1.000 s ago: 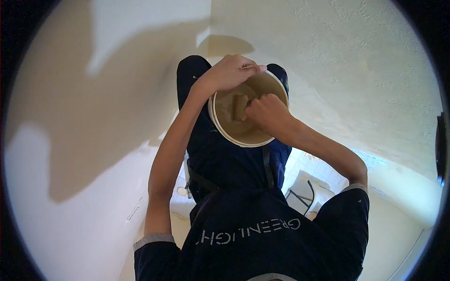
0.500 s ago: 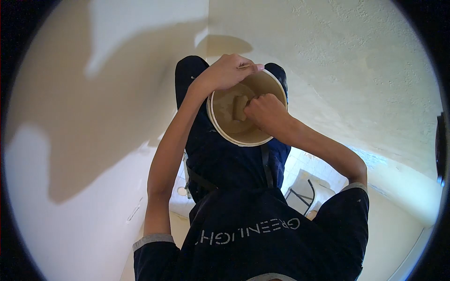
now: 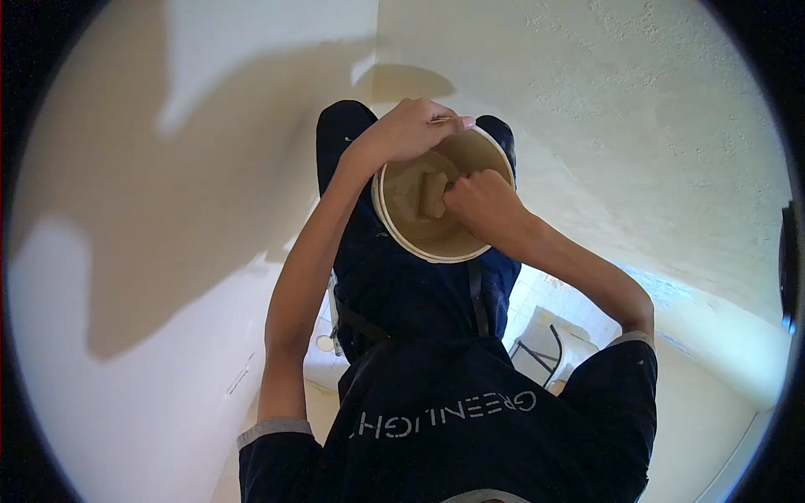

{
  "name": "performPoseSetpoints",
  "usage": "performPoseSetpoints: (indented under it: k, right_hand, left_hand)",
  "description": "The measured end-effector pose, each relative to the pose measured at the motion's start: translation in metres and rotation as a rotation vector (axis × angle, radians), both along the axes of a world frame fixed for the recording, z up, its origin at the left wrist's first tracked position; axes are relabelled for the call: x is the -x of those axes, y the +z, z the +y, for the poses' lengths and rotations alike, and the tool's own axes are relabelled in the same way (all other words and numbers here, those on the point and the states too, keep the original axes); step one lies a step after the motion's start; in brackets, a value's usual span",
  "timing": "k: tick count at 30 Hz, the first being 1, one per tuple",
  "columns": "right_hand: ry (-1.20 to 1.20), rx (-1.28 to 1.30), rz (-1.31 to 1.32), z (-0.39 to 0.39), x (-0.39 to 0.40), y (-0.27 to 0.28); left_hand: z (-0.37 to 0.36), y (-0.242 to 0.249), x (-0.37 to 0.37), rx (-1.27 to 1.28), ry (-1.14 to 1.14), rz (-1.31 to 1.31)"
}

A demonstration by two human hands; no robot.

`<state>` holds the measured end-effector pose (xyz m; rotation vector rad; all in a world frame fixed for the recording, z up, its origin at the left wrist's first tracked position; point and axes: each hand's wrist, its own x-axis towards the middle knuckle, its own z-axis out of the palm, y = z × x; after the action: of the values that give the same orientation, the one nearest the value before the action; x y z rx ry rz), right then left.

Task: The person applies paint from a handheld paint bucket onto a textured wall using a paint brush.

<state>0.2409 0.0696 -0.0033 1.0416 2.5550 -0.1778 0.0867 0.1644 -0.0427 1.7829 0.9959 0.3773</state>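
Observation:
A round white bucket with tan material inside sits between my knees. My left hand is closed on its far rim, with a thin stick-like thing showing near the fingers. Inside the bucket, my right hand is a fist around the end of a tool whose broad, tan-coated head lies against the contents. The handle is hidden in the fist, and the exact kind of tool is hard to tell.
A smooth wall rises at the left and a rough plastered wall at the right, meeting in a corner ahead. Below my right arm, a whitish object with dark bars stands on the tiled floor. A dark object shows at the right edge.
The tool head and my right hand have shifted slightly to the right inside the bucket. My left hand keeps its place on the rim.

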Motion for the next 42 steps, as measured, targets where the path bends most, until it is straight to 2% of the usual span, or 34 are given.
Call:
performPoseSetpoints:
  k: [2, 6, 8, 9, 11, 12, 14, 15, 17, 21, 25, 27, 29, 31, 33, 35, 39, 42]
  right_hand:
    - [-0.030, -0.008, -0.024, -0.001, -0.006, 0.008]
    - [-0.152, 0.010, 0.089, -0.010, -0.026, 0.032]
    - [-0.244, 0.001, 0.275, -0.017, -0.039, 0.046]
    - [-0.246, -0.002, 0.280, -0.020, -0.048, 0.047]
    - [-0.302, 0.056, 0.548, -0.025, -0.066, 0.048]
    - [-0.307, 0.054, 0.554, -0.028, -0.074, 0.045]
    - [-0.393, 0.145, 0.760, -0.035, -0.087, 0.039]
    - [-0.393, 0.136, 0.772, -0.039, -0.092, 0.039]
    - [-0.563, 0.310, 0.819, -0.046, -0.098, 0.040]
    - [-0.641, 0.390, 0.869, -0.058, -0.113, 0.033]
    - [-0.660, 0.432, 0.903, -0.061, -0.125, 0.025]
    - [-0.648, 0.401, 1.041, -0.067, -0.128, 0.018]
    - [-0.673, 0.489, 0.982, -0.067, -0.134, 0.017]
    - [-0.622, 0.424, 1.013, -0.068, -0.137, 0.018]
    - [-0.643, 0.493, 0.986, -0.067, -0.139, 0.019]
    - [-0.621, 0.471, 0.980, -0.070, -0.139, 0.017]
    - [-0.614, 0.412, 1.000, -0.078, -0.139, 0.011]
    - [-0.684, 0.363, 0.997, -0.083, -0.135, 0.020]
  left_hand:
    - [-0.001, -0.001, 0.001, -0.010, 0.034, -0.075]
    - [0.001, 0.001, 0.004, -0.034, -0.004, -0.001]
    - [0.000, -0.001, 0.004, -0.043, -0.002, -0.051]
    - [0.001, 0.000, 0.003, -0.046, -0.005, -0.047]
    - [0.002, 0.001, 0.001, -0.061, -0.031, -0.062]
    - [0.002, 0.002, -0.001, -0.063, -0.037, -0.056]
    - [0.002, 0.007, -0.003, -0.065, -0.043, -0.039]
    - [0.003, 0.012, -0.005, -0.075, -0.048, -0.028]
    - [0.003, 0.023, -0.007, -0.064, -0.079, 0.059]
    - [-0.006, 0.019, -0.011, -0.090, -0.022, 0.008]
    - [-0.007, 0.028, -0.021, -0.077, -0.055, 0.089]
    - [-0.010, 0.033, -0.024, -0.087, -0.043, 0.074]
    - [-0.013, 0.034, -0.027, -0.075, -0.021, 0.100]
    - [-0.013, 0.034, -0.033, -0.119, -0.025, 0.096]
    - [-0.014, 0.036, -0.035, -0.163, -0.032, 0.091]
    - [-0.013, 0.043, -0.036, -0.102, -0.070, 0.184]
    - [-0.016, 0.050, -0.038, -0.201, -0.126, 0.127]
    - [-0.015, 0.053, -0.042, -0.225, -0.160, 0.164]
